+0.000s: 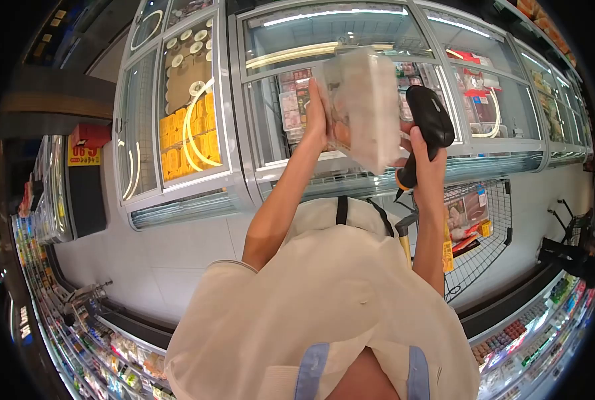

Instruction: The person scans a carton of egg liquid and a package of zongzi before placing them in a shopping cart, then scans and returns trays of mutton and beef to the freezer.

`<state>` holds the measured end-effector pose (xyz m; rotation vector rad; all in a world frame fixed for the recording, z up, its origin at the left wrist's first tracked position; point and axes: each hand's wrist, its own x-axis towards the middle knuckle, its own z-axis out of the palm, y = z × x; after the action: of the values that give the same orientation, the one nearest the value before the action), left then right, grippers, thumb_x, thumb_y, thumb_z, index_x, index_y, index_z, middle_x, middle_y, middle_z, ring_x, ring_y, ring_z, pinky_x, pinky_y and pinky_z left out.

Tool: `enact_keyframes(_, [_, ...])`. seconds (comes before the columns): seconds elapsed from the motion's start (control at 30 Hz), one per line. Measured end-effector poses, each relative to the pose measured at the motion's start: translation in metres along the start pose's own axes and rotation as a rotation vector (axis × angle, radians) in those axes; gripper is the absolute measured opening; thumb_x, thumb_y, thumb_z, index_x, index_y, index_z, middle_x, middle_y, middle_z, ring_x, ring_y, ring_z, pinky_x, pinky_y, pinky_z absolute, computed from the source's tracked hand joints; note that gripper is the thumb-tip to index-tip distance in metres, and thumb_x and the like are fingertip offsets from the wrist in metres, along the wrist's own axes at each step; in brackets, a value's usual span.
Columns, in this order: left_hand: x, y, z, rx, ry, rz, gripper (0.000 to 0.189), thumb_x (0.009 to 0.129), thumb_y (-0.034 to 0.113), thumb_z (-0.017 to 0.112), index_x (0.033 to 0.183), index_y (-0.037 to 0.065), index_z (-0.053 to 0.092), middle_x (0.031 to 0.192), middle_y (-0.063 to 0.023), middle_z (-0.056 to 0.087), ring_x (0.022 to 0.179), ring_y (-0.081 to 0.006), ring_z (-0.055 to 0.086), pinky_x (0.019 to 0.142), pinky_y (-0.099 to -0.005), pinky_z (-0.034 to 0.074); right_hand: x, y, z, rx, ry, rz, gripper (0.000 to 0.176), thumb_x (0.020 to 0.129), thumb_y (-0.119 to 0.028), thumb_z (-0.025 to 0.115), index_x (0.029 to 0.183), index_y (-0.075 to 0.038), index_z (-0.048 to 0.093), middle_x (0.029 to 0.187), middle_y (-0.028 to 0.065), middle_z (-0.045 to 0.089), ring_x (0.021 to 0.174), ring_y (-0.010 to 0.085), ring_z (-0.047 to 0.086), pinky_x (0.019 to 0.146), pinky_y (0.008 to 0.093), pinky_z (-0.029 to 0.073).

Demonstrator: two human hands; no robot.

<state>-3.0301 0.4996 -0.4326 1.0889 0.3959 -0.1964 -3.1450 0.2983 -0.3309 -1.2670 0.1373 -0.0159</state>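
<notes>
Over the freezer case, a clear plastic package (367,110) with pale contents is blurred by motion. My left hand (316,120) is closed on its left side, thumb up along the edge. A black handheld barcode scanner (431,117) is in my right hand (425,163), which wraps round its handle. Some fingers of that hand reach the package's right edge. Beneath both hands, the freezer case (271,160) holds packed meat (291,110) behind glass.
On the left, another glass-topped freezer holds yellow packs (189,137) and round tubs (196,88). A wire shopping cart (494,220) with packaged food stands at my right. Stocked shelves (531,333) line the aisle behind me. A red-and-yellow price sign (84,155) is at far left.
</notes>
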Motion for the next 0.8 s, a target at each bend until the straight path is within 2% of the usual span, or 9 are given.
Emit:
enact_keyframes(0.07, [0.018, -0.009, -0.032, 0.258, 0.094, -0.116, 0.064, 0.097, 0.073, 0.043, 0.113, 0.014, 0.06, 0.089, 0.0008, 0.062, 0.068, -0.0095, 0.06, 0.052, -0.0286, 0.049, 0.033, 0.028, -0.024, -0.159, 0.151, 0.016, 0.059, 0.093, -0.044, 0.073, 0.131, -0.001, 0.058, 0.105, 0.0044, 0.065, 0.091, 0.0115, 0.061, 0.074, 0.0255, 0.051])
enact_keyframes(0.2, [0.011, -0.008, -0.035, 0.426, 0.125, -0.044, 0.06, 0.098, 0.068, 0.045, 0.111, 0.011, 0.058, 0.095, -0.0001, 0.056, 0.073, -0.0088, 0.053, 0.054, -0.026, 0.045, 0.087, 0.058, -0.04, -0.134, 0.139, 0.175, 0.064, 0.09, -0.052, 0.073, 0.126, 0.0, 0.058, 0.098, 0.001, 0.061, 0.083, 0.0094, 0.059, 0.07, 0.0236, 0.048])
enact_keyframes(0.3, [0.022, -0.017, -0.068, 0.462, 0.027, -0.072, 0.058, 0.099, 0.065, 0.047, 0.116, 0.01, 0.056, 0.095, -0.0004, 0.055, 0.073, -0.0088, 0.052, 0.059, -0.0261, 0.047, 0.127, 0.082, -0.05, -0.348, 0.095, 0.299, 0.065, 0.088, -0.056, 0.073, 0.12, -0.001, 0.059, 0.092, 0.0003, 0.056, 0.076, 0.0096, 0.059, 0.065, 0.0227, 0.049])
enact_keyframes(0.33, [0.028, -0.019, -0.084, 0.573, 0.03, -0.169, 0.066, 0.101, 0.062, 0.046, 0.13, 0.004, 0.053, 0.1, -0.0029, 0.058, 0.082, -0.0098, 0.054, 0.069, -0.0279, 0.049, 0.137, 0.086, -0.041, -0.381, 0.056, 0.273, 0.062, 0.087, -0.054, 0.076, 0.116, -0.002, 0.059, 0.084, -0.0012, 0.05, 0.068, 0.0088, 0.056, 0.059, 0.0228, 0.046])
enact_keyframes(0.37, [0.033, -0.024, -0.099, 0.626, 0.014, -0.194, 0.069, 0.101, 0.062, 0.046, 0.131, 0.001, 0.052, 0.102, -0.0044, 0.059, 0.085, -0.0106, 0.055, 0.073, -0.0284, 0.05, 0.14, 0.087, -0.034, -0.365, 0.034, 0.346, 0.059, 0.086, -0.051, 0.077, 0.114, -0.002, 0.06, 0.081, -0.0022, 0.048, 0.067, 0.008, 0.054, 0.053, 0.0244, 0.049])
enact_keyframes(0.43, [0.034, -0.033, -0.124, 0.731, -0.017, -0.242, 0.076, 0.1, 0.063, 0.046, 0.133, -0.005, 0.051, 0.106, -0.0074, 0.061, 0.09, -0.0121, 0.056, 0.081, -0.0295, 0.05, 0.156, 0.11, -0.04, -0.409, -0.072, 0.479, 0.064, 0.084, -0.049, 0.077, 0.117, 0.002, 0.058, 0.089, 0.0029, 0.052, 0.065, 0.0103, 0.058, 0.044, 0.0276, 0.056])
enact_keyframes(0.53, [0.038, -0.042, -0.157, 0.781, -0.029, -0.458, 0.079, 0.101, 0.06, 0.046, 0.129, -0.013, 0.053, 0.113, -0.014, 0.064, 0.098, -0.0158, 0.06, 0.089, -0.0288, 0.049, 0.181, 0.136, -0.04, -0.473, -0.288, 0.675, 0.053, 0.084, -0.039, 0.076, 0.113, 0.002, 0.058, 0.087, 0.0021, 0.05, 0.068, 0.012, 0.059, 0.049, 0.0301, 0.061])
enact_keyframes(0.63, [0.063, -0.058, -0.193, 0.86, -0.067, -0.621, 0.073, 0.101, 0.056, 0.046, 0.124, -0.013, 0.056, 0.115, -0.017, 0.064, 0.101, -0.0216, 0.065, 0.086, -0.0343, 0.055, 0.206, 0.186, -0.04, -0.538, -0.377, 0.849, 0.054, 0.085, -0.039, 0.075, 0.114, 0.002, 0.054, 0.088, 0.0036, 0.053, 0.07, 0.0124, 0.06, 0.051, 0.0293, 0.061])
enact_keyframes(0.8, [0.104, -0.085, -0.219, 0.772, -0.044, -0.862, 0.064, 0.102, 0.049, 0.044, 0.124, -0.01, 0.056, 0.114, -0.0182, 0.065, 0.093, -0.0314, 0.07, 0.067, -0.0479, 0.064, 0.245, 0.265, -0.031, -0.675, -0.547, 1.074, 0.051, 0.084, -0.031, 0.073, 0.112, 0.005, 0.051, 0.093, 0.0081, 0.056, 0.066, 0.0154, 0.063, 0.053, 0.0275, 0.061])
